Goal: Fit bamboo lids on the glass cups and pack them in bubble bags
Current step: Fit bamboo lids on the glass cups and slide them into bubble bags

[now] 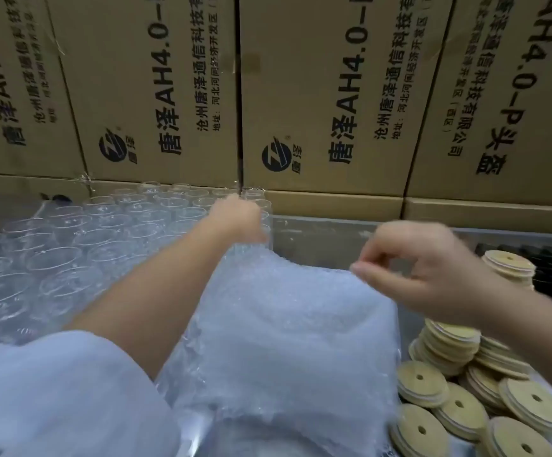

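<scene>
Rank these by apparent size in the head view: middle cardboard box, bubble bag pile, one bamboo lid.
1. bubble bag pile and cardboard box: about alike; box cropped, pile nearer, so unranked.
2. bamboo lid: clearly smallest.

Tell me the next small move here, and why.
Probably lift out the glass cup at the left hand: no cup stands apart from the rows, and the right hand pinches the top edge of a bubble bag.

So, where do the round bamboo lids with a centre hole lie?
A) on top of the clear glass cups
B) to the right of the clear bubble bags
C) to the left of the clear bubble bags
B: the round bamboo lids with a centre hole lie piled to the right of the clear bubble bags.
</scene>
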